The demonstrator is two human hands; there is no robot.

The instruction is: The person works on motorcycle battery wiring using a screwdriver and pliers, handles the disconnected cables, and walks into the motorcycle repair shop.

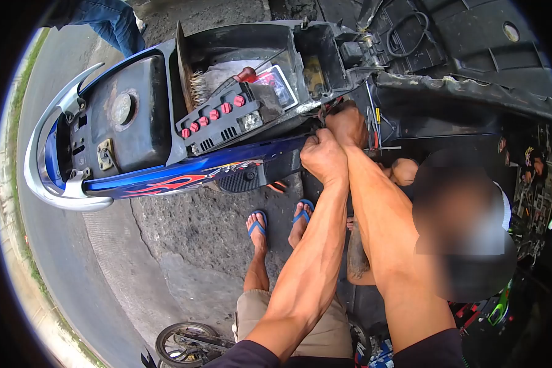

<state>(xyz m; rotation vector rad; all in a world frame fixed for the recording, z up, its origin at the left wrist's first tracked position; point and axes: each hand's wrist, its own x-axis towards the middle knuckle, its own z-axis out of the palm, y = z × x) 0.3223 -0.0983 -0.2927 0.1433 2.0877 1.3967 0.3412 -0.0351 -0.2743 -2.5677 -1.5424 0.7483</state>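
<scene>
My left hand (pixel 325 157) is closed at the side edge of a blue scooter body (pixel 196 167). Just above and beyond it, my right hand (pixel 348 124) is also closed, at the inner end of the same edge. The two hands nearly touch, and my fingers hide whatever they hold. Beside them, a black battery (pixel 230 119) with several red caps lies tilted across the open seat compartment (pixel 227 43). A red-handled screwdriver (pixel 246 75), a brush (pixel 199 87) and a white-edged packet (pixel 277 86) are in the compartment.
The black fuel tank (pixel 144 116) and silver grab rail (pixel 34 153) are at left. Long thin tools (pixel 375 116) stand right of my hands. Another person (pixel 463 214) crouches close at right. A jeans leg (pixel 113 27) shows at top left, a wheel (pixel 187 345) at the bottom.
</scene>
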